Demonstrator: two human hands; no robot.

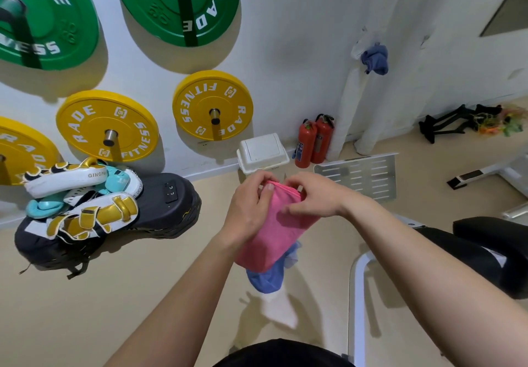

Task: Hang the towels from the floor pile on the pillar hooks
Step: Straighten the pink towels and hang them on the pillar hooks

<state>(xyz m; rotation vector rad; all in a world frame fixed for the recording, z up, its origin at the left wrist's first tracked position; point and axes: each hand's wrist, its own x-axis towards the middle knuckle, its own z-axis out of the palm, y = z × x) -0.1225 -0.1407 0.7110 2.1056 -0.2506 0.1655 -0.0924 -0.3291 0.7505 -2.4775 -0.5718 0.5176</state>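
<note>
The person holds a pink towel [268,238] at the centre of the view, in front of the body and clear of the floor [85,309]. The left hand [251,204] grips the towel's top edge from the 9 o'clock side, with the thumb pressed on the front of the hem and the fingers [253,182] curled behind it. The right hand [314,195] pinches the same edge from the 3 o'clock side, its fingers narrow and bent over the cloth. The towel hangs folded from both hands toward 6 o'clock.

Directly beneath it on the floor lies a light blue towel [265,279]. A white towel [281,309] touches that towel's 6 o'clock end.

At about 1 o'clock a white padded pillar [349,115] stands by the wall. A darker blue towel [375,58] hangs near its top, but the hook itself cannot be made out. Two red fire extinguishers [314,141] stand at the pillar's foot, and a white lidded bin [263,152] sits just beside them on their 9 o'clock side.

Yellow plates [213,105] and green plates [174,4] hang on wall pegs toward 10 and 11 o'clock. At 9 o'clock, white-and-gold boxing pads [80,195] are heaped on a black cushion [163,209].
</note>
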